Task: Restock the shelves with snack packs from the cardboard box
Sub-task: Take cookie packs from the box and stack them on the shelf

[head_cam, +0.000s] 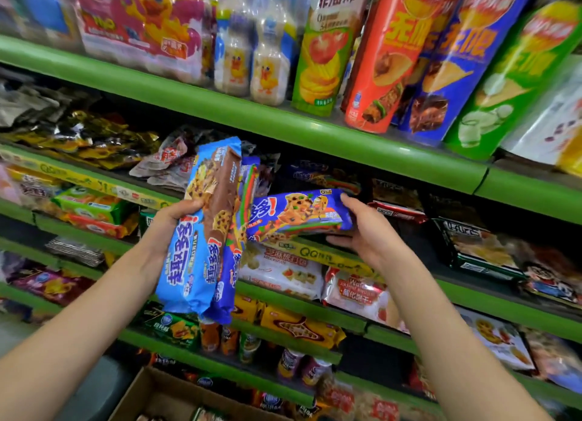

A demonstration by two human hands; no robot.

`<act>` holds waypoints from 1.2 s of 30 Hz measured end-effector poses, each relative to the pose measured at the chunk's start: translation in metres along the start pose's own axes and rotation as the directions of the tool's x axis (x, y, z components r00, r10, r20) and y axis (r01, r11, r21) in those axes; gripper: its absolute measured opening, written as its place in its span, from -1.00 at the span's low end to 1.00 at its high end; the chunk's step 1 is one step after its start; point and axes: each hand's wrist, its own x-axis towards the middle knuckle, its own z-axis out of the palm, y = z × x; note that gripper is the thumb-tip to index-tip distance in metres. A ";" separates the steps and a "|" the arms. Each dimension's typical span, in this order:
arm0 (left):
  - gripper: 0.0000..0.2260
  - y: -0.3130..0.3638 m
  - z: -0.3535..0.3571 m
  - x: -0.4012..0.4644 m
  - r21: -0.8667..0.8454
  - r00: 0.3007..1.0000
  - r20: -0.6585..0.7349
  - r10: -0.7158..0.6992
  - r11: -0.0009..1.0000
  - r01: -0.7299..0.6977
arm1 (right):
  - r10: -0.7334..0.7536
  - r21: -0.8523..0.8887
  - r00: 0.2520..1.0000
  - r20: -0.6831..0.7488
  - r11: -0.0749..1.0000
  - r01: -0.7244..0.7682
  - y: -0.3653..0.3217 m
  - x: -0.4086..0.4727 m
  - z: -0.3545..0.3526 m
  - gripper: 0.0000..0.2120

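Cardboard box (148, 392), cut off by the lower frame edge, sits open below the shelves. Left hand (171, 222) grips a bundle of upright cookie packs (201, 231). Right hand (362, 231) holds one blue cookie pack (299, 214) level at the middle shelf's edge (315, 253). Dark shelf recess (406, 238) behind; upper-left goods blurred.

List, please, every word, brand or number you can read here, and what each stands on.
"Lay's": red chip tube, top shelf.
"非油炸": green tomato chip tube.
"QQ": yellow shelf strip beneath the dark blue cookie pack.
"趣多多": light blue cookie pack in the left hand.
Other print: too blurred.
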 end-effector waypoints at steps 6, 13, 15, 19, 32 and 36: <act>-0.41 0.021 0.009 0.003 0.088 0.999 -0.048 -0.002 0.996 0.007 | -0.260 -0.705 0.958 -0.119 0.701 0.103 -0.016 0.085 -0.025 -0.72; -0.47 0.045 0.010 0.009 0.181 0.982 -0.183 0.056 0.983 -0.023 | -0.295 -0.965 0.955 0.033 0.238 0.107 -0.010 0.150 -0.039 -0.49; -0.72 0.047 0.010 0.004 0.165 0.979 -0.187 0.078 0.985 -0.047 | -0.344 -0.963 0.937 0.051 0.231 0.138 -0.008 0.160 -0.043 -0.59; -0.44 0.038 0.000 -0.006 0.084 0.982 -0.147 0.115 0.991 -0.103 | -0.407 -0.924 0.906 0.114 0.292 0.247 -0.006 0.169 -0.046 -0.74; -0.47 0.058 -0.004 0.005 0.154 0.987 -0.162 -0.008 0.987 0.034 | -0.408 -0.872 0.879 0.247 0.302 0.385 -0.002 0.173 -0.071 -0.40; -0.70 0.056 -0.014 0.001 0.174 0.992 -0.094 -0.086 0.980 0.102 | -0.425 -0.899 0.873 0.239 0.242 0.365 0.002 0.177 -0.074 -0.14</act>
